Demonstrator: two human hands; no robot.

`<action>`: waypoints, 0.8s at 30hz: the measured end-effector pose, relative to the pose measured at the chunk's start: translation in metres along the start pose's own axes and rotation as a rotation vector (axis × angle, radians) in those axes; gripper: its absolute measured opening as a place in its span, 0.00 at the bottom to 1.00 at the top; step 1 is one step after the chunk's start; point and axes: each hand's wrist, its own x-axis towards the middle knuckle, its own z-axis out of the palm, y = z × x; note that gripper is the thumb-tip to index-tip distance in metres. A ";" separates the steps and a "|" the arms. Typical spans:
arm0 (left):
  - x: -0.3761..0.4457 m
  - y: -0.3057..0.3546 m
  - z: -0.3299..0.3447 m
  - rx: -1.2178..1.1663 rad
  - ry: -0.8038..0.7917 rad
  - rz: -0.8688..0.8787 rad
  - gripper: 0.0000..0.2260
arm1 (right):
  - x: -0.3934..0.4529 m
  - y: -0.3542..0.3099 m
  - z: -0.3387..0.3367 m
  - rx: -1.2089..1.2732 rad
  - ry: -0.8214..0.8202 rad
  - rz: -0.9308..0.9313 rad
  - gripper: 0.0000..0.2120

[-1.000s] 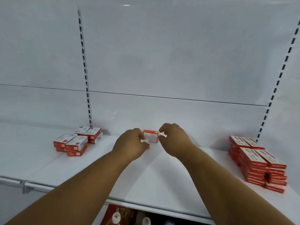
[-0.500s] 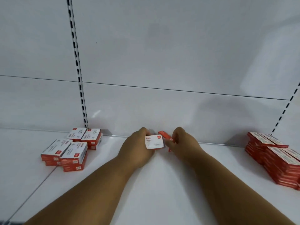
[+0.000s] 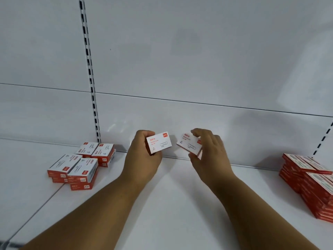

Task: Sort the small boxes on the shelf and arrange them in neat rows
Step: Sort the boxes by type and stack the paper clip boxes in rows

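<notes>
White shop shelf (image 3: pixel 171 204) under a white slotted back panel (image 3: pixel 180 60). Left hand (image 3: pixel 142 159) curled round one small paper-clip box (image 3: pixel 159 143), pinched at its left end, printed white face turned up toward the camera. Right hand (image 3: pixel 210 152) pinched a second box (image 3: pixel 189 143) between thumb below and fingers above, tilted, face also up. Both held clear of the shelf, just beside each other, not touching; probably to check labels and match orientation before setting down. Loose cluster of same boxes (image 3: pixel 81 165) stacked two high at left near the upright slot strip (image 3: pixel 90 78), somewhat askew, likely the row being built. Taller red stacks (image 3: pixel 310 179) at far right, well apart, probably the supply.
</notes>
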 end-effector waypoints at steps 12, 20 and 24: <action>-0.022 0.033 -0.031 0.062 0.050 0.019 0.21 | -0.011 -0.033 -0.006 0.365 0.042 0.217 0.19; 0.011 0.004 -0.142 0.443 0.068 0.072 0.20 | 0.015 -0.106 0.032 0.381 -0.151 0.338 0.10; 0.032 -0.017 -0.189 0.503 0.085 -0.005 0.23 | 0.034 -0.161 0.074 0.473 -0.186 0.370 0.10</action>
